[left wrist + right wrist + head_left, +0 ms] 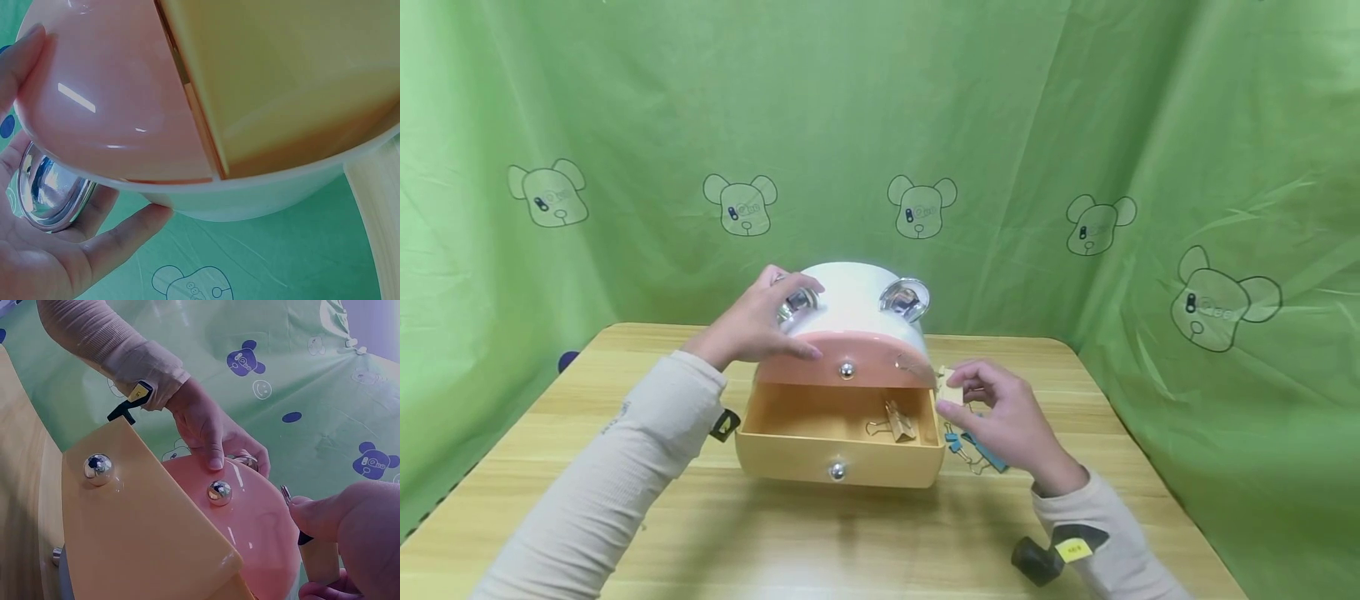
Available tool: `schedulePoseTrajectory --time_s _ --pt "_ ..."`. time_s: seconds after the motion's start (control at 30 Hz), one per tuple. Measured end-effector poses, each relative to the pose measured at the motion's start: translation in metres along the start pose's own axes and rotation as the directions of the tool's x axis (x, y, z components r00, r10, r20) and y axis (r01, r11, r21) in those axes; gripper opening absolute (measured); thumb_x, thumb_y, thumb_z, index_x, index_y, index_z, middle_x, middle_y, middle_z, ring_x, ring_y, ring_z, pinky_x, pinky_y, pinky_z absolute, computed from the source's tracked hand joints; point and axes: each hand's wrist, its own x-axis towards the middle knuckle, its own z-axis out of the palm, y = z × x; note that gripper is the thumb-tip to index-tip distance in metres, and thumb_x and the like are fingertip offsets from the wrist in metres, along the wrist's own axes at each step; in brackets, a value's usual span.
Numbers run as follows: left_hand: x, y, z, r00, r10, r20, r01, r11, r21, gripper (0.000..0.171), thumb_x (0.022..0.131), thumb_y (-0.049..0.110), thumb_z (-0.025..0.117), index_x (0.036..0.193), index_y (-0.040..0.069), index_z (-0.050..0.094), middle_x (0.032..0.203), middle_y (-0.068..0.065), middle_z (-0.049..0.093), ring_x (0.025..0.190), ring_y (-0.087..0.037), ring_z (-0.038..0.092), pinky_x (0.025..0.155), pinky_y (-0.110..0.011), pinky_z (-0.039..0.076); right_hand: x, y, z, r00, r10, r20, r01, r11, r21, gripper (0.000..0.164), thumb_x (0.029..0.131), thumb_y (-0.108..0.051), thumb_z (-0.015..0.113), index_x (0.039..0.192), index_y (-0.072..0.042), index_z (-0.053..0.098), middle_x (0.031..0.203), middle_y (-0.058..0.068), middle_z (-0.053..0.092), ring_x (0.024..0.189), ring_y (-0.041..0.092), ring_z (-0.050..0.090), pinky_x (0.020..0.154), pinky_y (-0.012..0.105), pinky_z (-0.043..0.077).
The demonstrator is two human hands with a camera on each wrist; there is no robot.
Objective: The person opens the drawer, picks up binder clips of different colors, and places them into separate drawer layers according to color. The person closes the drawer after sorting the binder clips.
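A small white desktop drawer box point(850, 283) with silver ears has a pink upper drawer point(880, 360) and a pulled-out yellow lower drawer point(790, 457). My left hand point(756, 321) holds the box around its left ear, thumb on the pink front and fingers reaching over the top and side. Inside the lower drawer, at its right end, lies a gold-coloured binder clip point(901, 423). Just right of the box, my right hand point(1000, 408) pinches a pale yellow binder clip point(320, 561) between thumb and fingers, beside the pink drawer's edge.
Several blue binder clips point(988, 454) lie on the wooden table point(647, 517) to the right of the box, partly under my right hand. A green curtain point(850, 100) printed with bear heads encloses the table at the back and sides.
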Motion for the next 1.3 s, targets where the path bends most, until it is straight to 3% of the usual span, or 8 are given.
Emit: schedulePoseTrajectory --time_s 0.43,0.87,1.3 --pt "0.0 0.0 -0.002 1.0 0.002 0.001 -0.002 1.0 0.005 0.081 0.06 0.032 0.093 0.131 0.024 0.053 0.122 -0.01 0.038 0.108 -0.028 0.047 0.095 -0.054 0.044 0.001 0.002 0.007 0.998 -0.056 0.014 0.055 0.998 0.02 0.022 0.081 -0.007 0.078 0.097 -0.001 0.063 0.11 0.013 0.064 0.087 0.02 0.063 0.082 0.032 0.056" --pt "0.0 0.001 -0.001 1.0 -0.001 0.001 0.001 1.0 -0.001 0.081 0.06 0.031 0.093 0.13 0.023 0.053 0.122 -0.01 0.039 0.108 -0.028 0.047 0.095 -0.054 0.044 0.0 0.0 0.012 0.997 -0.038 0.062 0.038 0.999 -0.012 0.023 0.081 -0.012 0.079 0.096 -0.005 0.064 0.116 0.015 0.063 0.087 0.019 0.065 0.083 0.036 0.056" --pt "0.0 0.0 0.0 1.0 0.004 0.002 -0.004 1.0 0.001 0.081 0.06 0.032 0.093 0.13 0.023 0.053 0.122 -0.011 0.038 0.108 -0.029 0.047 0.095 -0.053 0.044 0.0 0.003 0.018 0.99 -0.109 0.092 0.107 0.994 0.025 0.022 0.079 -0.011 0.08 0.094 -0.006 0.065 0.111 0.012 0.065 0.086 0.018 0.064 0.081 0.032 0.056"
